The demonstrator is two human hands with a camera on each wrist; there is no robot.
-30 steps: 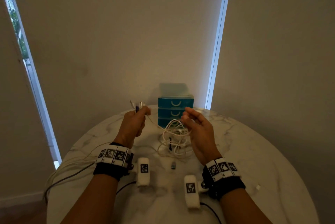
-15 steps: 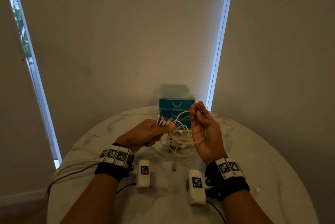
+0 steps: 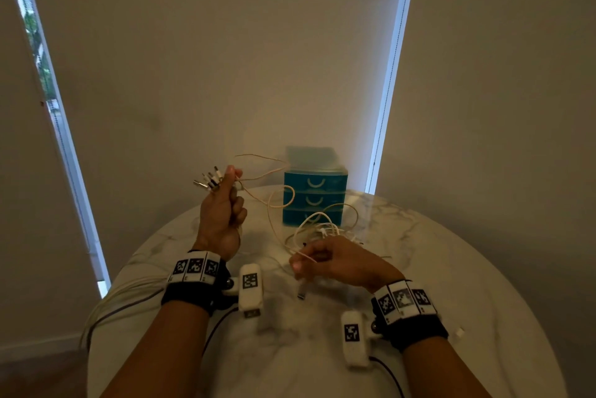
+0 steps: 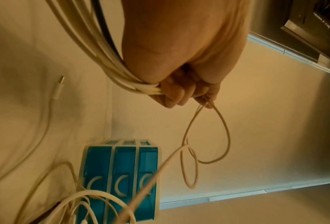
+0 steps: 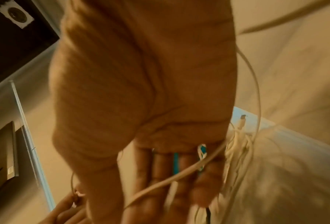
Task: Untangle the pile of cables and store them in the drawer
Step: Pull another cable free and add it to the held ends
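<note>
Above the table [image 3: 451, 268], your left hand [image 3: 222, 213] grips cable plugs [image 3: 208, 180] in a closed fist; beside it, lower, your right hand [image 3: 335, 263] pinches one cable [image 3: 301, 255].

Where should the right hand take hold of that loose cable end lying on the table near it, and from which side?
Pinch the loose cable end on the stiff plug body, not the cord. It lies flat on the table just below the right hand, so come straight down from above, fingers either side of its length. The cable pile lies behind it, so approaching from the near side probably avoids snagging.
</note>
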